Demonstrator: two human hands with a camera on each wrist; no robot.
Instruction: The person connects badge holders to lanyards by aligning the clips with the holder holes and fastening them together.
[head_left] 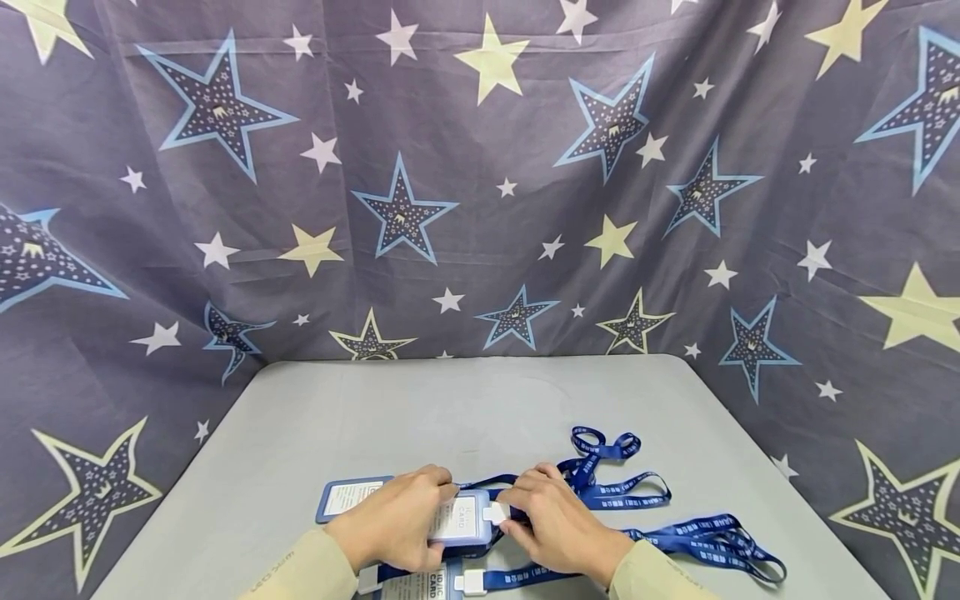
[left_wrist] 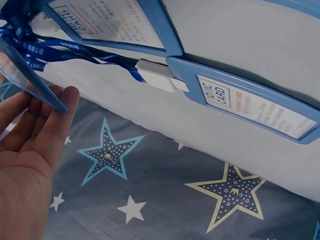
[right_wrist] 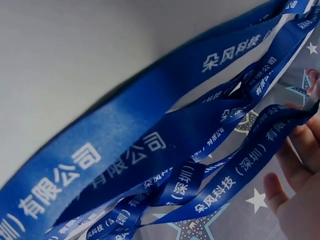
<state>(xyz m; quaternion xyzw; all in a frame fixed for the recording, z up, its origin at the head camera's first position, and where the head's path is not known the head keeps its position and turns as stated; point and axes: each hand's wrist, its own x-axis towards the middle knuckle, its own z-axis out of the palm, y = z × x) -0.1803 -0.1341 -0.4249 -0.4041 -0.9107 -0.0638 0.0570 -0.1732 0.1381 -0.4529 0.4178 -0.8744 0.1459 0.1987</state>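
Note:
My left hand (head_left: 401, 518) grips a blue-framed ID card holder (head_left: 459, 518) by its edges, thumb at the near side and fingers at the far side. In the left wrist view, the fingertips of this hand (left_wrist: 30, 155) lie along the frame of the holder (left_wrist: 31, 80). A white clip (head_left: 495, 512) sticks out from the holder's right end. Just right of that clip my right hand (head_left: 558, 521) pinches the blue lanyard. The right wrist view has the printed lanyard (right_wrist: 240, 172) running into the fingers of this hand (right_wrist: 300, 195).
Another card holder (head_left: 347, 498) lies behind the left hand, and one more (head_left: 431, 585) lies in front, clipped to its lanyard. Looped lanyards (head_left: 626, 493) and a folded lanyard bundle (head_left: 708, 533) spread rightward over the grey table (head_left: 480, 400). A star-patterned cloth (head_left: 465, 133) hangs around it.

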